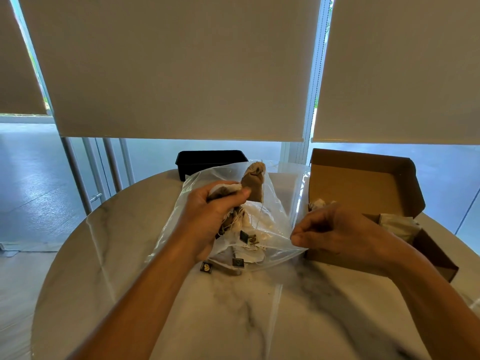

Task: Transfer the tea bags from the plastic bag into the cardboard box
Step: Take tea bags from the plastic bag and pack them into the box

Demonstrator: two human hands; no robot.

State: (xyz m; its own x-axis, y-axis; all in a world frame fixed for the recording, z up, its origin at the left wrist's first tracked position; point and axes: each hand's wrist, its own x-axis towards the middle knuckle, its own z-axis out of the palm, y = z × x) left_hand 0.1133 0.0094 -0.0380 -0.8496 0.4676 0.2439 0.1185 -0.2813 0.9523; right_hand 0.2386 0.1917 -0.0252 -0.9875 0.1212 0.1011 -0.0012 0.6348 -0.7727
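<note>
Nearest you, two loose paper tags lie on the bare marble desk, just at the near edge of the plastic bag, their strings running back under the film. Your left hand is inside the bag's mouth, closed around a bunch of tea bags, with one brown bag sticking up past your thumb and a knot of strings hanging below your palm. Your right hand pinches the bag's right edge between thumb and fingertips, holding the mouth open. More tea bags and tags sit lower in the plastic between your hands.

Toward the desk's right edge the cardboard box stands open, lid flap up, with a few tea bags already inside. At the far edge sits a black tray.

The likely trouble is the strings: they look tangled, so lifting your handful could drag extra bags out and drop them on the desk. The thin film may also cling to your wrist and come up with it if your right pinch slips.
</note>
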